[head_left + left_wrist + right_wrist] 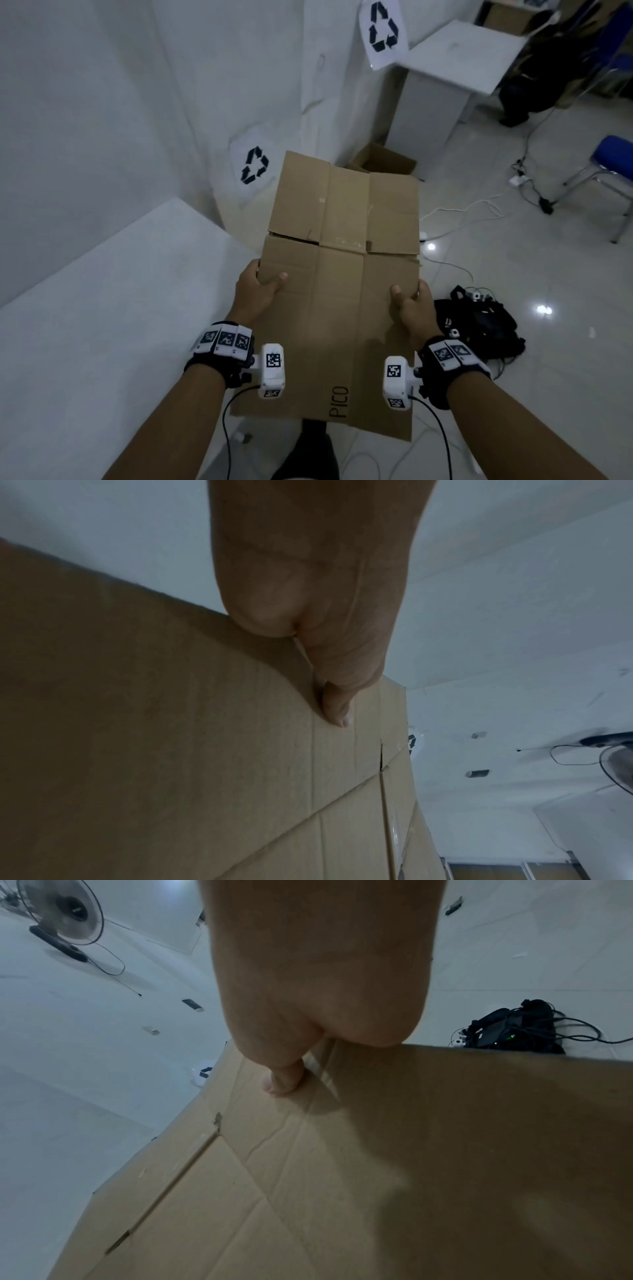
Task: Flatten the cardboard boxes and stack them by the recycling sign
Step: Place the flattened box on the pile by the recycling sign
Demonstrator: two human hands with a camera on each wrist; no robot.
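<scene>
A flattened brown cardboard box (339, 274) marked PICO is held level in front of me, above the floor. My left hand (262, 282) grips its left edge, thumb on top. My right hand (409, 301) grips its right edge the same way. The left wrist view shows the left thumb (337, 710) pressed on the cardboard (171, 750); the right wrist view shows the right thumb (281, 1083) on the cardboard (377, 1177). A recycling sign (254, 166) hangs low on the wall just beyond the box's far left corner. A second recycling sign (383, 29) hangs higher up.
An open cardboard box (385, 161) stands on the floor behind the flat one, beside a white cabinet (442, 89). A white table (102, 291) lies to my left. Black gear with cables (479, 318) sits on the floor to the right, a blue chair (609, 161) farther off.
</scene>
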